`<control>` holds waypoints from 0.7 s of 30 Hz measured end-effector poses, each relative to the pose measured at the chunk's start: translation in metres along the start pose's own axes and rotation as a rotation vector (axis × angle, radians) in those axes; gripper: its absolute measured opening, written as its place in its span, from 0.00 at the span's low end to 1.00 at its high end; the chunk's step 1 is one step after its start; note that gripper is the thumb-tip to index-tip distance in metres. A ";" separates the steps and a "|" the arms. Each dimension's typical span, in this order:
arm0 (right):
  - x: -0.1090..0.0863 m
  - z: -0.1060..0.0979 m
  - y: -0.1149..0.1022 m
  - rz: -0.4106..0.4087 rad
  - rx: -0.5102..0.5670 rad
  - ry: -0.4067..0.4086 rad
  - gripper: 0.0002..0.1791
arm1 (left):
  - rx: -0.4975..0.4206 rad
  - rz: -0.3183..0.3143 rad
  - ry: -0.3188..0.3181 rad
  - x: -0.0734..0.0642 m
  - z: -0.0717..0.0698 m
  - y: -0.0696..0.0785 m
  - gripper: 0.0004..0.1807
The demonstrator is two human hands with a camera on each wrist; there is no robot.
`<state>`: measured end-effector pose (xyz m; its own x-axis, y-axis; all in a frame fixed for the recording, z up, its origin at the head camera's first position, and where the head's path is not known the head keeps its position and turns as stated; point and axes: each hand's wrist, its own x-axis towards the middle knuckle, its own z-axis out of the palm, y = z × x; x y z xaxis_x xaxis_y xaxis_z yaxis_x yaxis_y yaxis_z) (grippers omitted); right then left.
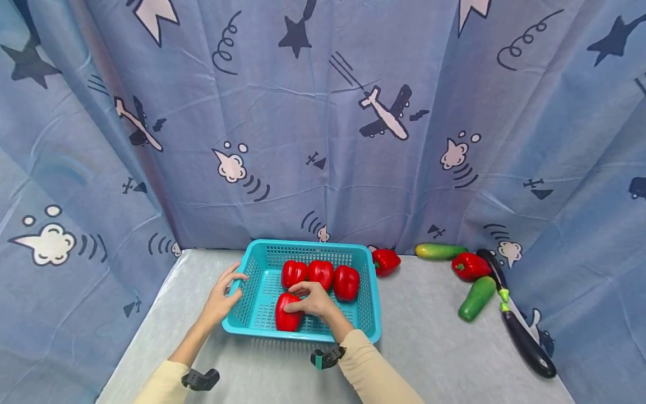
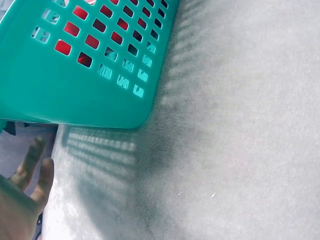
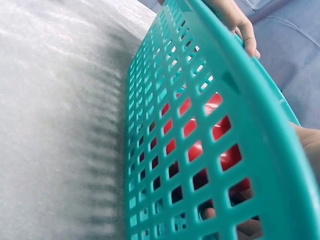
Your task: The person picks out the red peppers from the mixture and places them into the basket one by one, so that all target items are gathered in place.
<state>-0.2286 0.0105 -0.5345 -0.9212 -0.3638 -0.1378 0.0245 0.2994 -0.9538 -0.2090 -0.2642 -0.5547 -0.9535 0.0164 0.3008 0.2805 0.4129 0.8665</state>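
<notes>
A turquoise plastic basket with slotted walls stands on the table with several red bell peppers in it. Three of them, including the bell pepper at the right, sit in a row toward the back. My right hand reaches over the front rim and holds the front bell pepper, thumb on its near side. At the basket's left rim is my left hand, fingers spread and slightly bent over the edge. The left wrist view shows part of the left hand beside the basket wall.
Right of the basket lies a red bell pepper. Farther right are a yellow-green cucumber-like vegetable, another red bell pepper, a green vegetable and two eggplants, the nearer eggplant by the table's right edge. A blue patterned curtain hangs behind.
</notes>
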 end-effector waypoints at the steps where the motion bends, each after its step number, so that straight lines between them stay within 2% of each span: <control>1: 0.000 0.000 0.000 0.001 -0.001 -0.006 0.25 | -0.003 -0.005 -0.002 0.000 0.000 0.000 0.18; 10: -0.002 -0.007 -0.009 -0.028 -0.018 -0.074 0.29 | -0.014 -0.019 0.010 -0.001 0.002 0.004 0.18; 18: -0.008 -0.025 -0.022 -0.034 -0.024 -0.115 0.35 | -0.015 -0.022 0.013 -0.007 0.000 0.042 0.16; 21: -0.010 -0.032 -0.022 -0.058 -0.016 -0.124 0.36 | 0.002 -0.019 0.004 -0.008 -0.002 0.049 0.16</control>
<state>-0.2321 0.0354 -0.5033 -0.8659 -0.4867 -0.1153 -0.0346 0.2882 -0.9569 -0.1872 -0.2459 -0.5141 -0.9581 0.0047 0.2864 0.2625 0.4145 0.8714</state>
